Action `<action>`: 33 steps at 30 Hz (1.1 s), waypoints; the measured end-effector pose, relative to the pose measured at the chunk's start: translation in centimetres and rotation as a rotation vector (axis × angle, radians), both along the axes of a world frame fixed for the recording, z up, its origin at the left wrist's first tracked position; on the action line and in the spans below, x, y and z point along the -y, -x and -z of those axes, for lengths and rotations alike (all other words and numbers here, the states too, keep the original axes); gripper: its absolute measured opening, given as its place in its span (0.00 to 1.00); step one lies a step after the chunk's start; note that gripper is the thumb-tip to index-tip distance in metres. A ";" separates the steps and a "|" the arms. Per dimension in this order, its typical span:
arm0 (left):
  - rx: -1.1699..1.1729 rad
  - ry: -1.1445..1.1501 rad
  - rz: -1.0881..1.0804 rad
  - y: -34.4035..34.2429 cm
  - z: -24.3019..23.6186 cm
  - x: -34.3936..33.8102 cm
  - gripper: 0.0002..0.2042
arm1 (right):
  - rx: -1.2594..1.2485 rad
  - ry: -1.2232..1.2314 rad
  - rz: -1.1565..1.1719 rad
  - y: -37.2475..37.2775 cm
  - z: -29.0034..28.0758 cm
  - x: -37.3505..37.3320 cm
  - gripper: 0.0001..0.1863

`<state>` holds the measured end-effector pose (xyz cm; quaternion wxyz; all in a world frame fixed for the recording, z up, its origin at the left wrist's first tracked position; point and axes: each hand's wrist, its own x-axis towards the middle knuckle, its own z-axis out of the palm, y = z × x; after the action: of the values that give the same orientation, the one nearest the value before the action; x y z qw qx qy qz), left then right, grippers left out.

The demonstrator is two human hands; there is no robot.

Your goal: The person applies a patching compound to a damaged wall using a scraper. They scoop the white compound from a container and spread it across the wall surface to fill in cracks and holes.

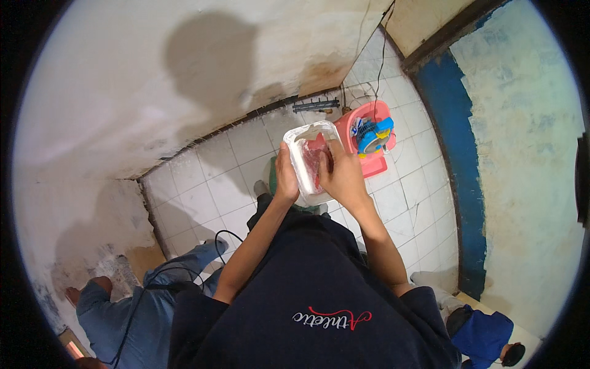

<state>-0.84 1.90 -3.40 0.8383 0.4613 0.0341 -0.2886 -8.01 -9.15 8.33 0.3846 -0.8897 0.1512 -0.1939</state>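
Out in front of my body I hold a white rectangular plastic tub (297, 161), its rim and inside smeared with white paste. My left hand (286, 175) is closed around the tub's left side. My right hand (341, 175) reaches over the right edge, its fingers bent and pinching a flat reddish-pink piece (314, 157) inside the tub. White smears cover parts of that piece; whether it is a scraper or something softer, I cannot tell. My right fingers hide its right part.
A pink basin (384, 111) holding a blue and yellow fan (375, 138) stands on the white tiled floor (212, 190). Near the patchy wall lies a dark slotted bar (316, 106). One person (132, 313) is at lower left, another (482, 332) at lower right.
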 end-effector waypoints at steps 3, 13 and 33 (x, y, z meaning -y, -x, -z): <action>-0.010 -0.019 -0.015 0.0 0.0 0.4 0.29 | -0.027 0.020 0.061 0.5 -1.8 0.5 0.06; -0.050 0.023 -0.034 0.0 1.4 1.2 0.31 | -0.052 0.095 0.145 0.8 -2.2 1.1 0.06; -0.052 0.065 -0.040 0.7 0.5 1.5 0.29 | -0.133 0.088 -0.004 0.5 -0.2 0.9 0.07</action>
<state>-1.53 0.43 -3.94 0.8573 0.4255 0.0557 -0.2843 -8.53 -10.01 8.56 0.3348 -0.9169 0.1660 -0.1399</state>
